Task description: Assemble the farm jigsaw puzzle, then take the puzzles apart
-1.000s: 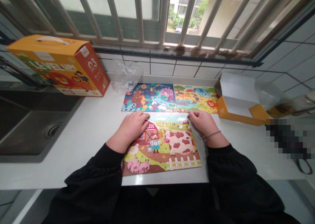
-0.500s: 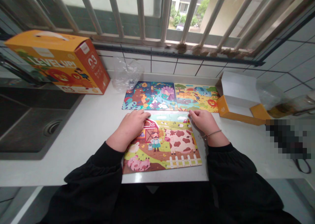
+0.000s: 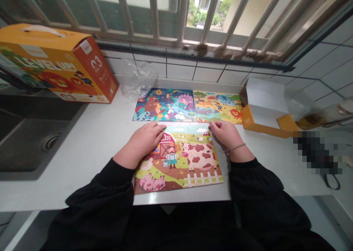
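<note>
A farm jigsaw puzzle (image 3: 176, 159) with a cow, a farmer, a barn and a pig lies flat before me on the white counter. Its pieces are joined in a rectangle. My left hand (image 3: 147, 139) is closed at its upper left corner, thumb along the top edge, covering part of the barn. At the upper right corner my right hand (image 3: 226, 133) has thumb and forefinger pinched on the edge, its other fingers curled under. Just behind are a dark blue forest puzzle (image 3: 167, 106) and a yellow safari puzzle (image 3: 217, 106), side by side.
An orange carton (image 3: 63, 63) with a handle stands at the left, by the dark sink (image 3: 30, 144). Crumpled clear plastic (image 3: 138, 80) lies near the tiled wall. At the right are an opened orange-and-white box (image 3: 268, 115) and a bottle (image 3: 322, 117). Window bars rise behind.
The view has turned slightly, so everything sits a little further left and higher. Both hands keep their places at the farm puzzle's top corners.
</note>
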Demonstrator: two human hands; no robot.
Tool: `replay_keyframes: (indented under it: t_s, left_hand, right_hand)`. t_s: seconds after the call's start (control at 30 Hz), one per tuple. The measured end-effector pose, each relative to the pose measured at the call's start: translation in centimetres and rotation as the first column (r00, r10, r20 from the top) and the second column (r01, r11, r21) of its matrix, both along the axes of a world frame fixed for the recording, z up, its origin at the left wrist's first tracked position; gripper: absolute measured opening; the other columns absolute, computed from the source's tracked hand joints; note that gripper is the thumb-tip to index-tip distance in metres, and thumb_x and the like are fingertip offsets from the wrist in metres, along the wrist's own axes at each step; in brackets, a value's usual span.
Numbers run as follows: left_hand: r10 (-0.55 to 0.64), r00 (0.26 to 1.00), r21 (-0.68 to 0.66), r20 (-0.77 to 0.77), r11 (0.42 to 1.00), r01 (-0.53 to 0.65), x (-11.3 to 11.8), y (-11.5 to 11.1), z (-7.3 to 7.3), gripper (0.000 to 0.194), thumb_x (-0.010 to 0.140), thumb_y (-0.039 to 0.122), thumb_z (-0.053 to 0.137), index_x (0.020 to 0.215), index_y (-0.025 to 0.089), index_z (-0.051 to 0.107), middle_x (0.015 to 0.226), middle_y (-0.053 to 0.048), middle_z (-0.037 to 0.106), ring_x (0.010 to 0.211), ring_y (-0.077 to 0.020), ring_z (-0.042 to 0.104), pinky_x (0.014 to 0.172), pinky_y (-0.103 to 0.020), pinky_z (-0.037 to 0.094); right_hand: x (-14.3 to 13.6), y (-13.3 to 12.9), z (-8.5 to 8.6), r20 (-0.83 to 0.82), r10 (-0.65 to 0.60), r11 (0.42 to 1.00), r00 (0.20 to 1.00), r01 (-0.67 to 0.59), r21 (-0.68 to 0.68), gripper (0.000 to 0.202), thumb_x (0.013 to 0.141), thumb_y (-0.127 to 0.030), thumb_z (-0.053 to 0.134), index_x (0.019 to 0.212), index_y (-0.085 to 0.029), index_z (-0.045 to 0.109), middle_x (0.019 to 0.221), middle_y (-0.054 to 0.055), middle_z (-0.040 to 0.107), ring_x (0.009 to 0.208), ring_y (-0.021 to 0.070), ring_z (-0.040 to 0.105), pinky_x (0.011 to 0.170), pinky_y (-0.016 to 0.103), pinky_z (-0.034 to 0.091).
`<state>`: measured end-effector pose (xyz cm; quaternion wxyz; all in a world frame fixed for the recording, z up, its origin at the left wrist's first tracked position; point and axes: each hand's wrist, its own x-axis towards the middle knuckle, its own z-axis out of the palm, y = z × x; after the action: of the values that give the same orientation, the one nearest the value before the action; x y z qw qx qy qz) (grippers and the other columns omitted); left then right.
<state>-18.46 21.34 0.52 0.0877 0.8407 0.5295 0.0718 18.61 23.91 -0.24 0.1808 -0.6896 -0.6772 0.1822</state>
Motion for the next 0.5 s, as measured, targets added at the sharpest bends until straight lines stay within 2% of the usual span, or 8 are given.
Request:
replay_keyframes:
  t_s: [0.17, 0.5]
  left_hand:
    - [-0.008, 1.0, -0.01, 0.018, 1.0, 0.008, -0.15, 0.16, -0.01, 0.045, 0.116, 0.034, 0.048, 0.148, 0.016, 0.074, 0.13, -0.017, 0.074, 0.12, -0.0316, 0.071, 0.109, -0.045, 0.057]
    - [-0.013, 1.0, -0.016, 0.019, 1.0, 0.013, -0.26, 0.1, 0.13, 0.043, 0.115, 0.037, 0.05, 0.147, 0.022, 0.075, 0.127, -0.015, 0.074, 0.117, -0.0303, 0.07, 0.105, -0.043, 0.057]
  right_hand:
    - [-0.03, 0.01, -0.06, 0.0, -0.008, 1.0, 1.0, 0.008, 0.003, 0.05, 0.105, -0.053, 0.05, 0.07, -0.022, 0.07, 0.064, 0.006, 0.068, 0.067, 0.0223, 0.062, 0.065, 0.036, 0.032]
    - [-0.14, -0.11, 0.07, 0.005, -0.015, 1.0, 1.0, 0.015, -0.008, 0.05, 0.106, -0.052, 0.051, 0.078, -0.021, 0.078, 0.066, 0.006, 0.07, 0.069, 0.0234, 0.064, 0.066, 0.035, 0.036]
